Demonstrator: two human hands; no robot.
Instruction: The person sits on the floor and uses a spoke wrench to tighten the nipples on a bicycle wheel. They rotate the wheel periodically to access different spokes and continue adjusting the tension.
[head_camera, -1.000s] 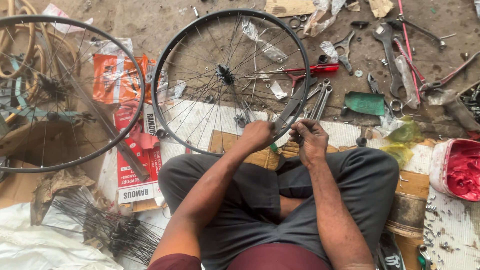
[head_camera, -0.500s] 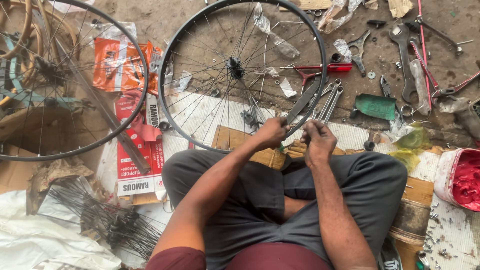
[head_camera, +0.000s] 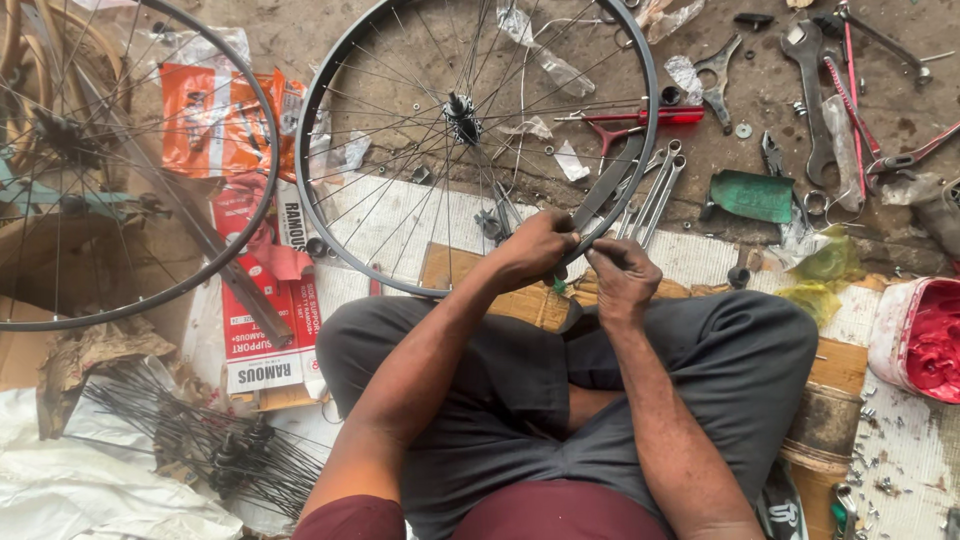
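Person sits cross-legged on the floor (head_camera: 420, 60), spoked bicycle wheel (head_camera: 470, 110) propped on its edge in front of the knees.

Left hand (head_camera: 535, 248) curled shut over the near arc of the rim, knuckles up, gripping rim and what looks like a dark rim strip (head_camera: 610, 185) running up the rim's right side. Right hand (head_camera: 622, 280) just beside it, fingers pinched closed on something small at the rim edge; cannot tell what, it is hidden by the fingers.

To do this step well, I judge: keep the left hand clamping the rim so it cannot roll, work the right hand close against it, and press the strip flat into the rim well without twisting.

Wheel leans away from the hands, hub (head_camera: 462, 105) beyond and slightly left of them, axle pointing roughly back toward the person. Strip's long axis follows the rim, rising up and right from the hands.

Spanners (head_camera: 655, 195) lie just beyond the right hand; a second wheel (head_camera: 130, 170) stands well left.
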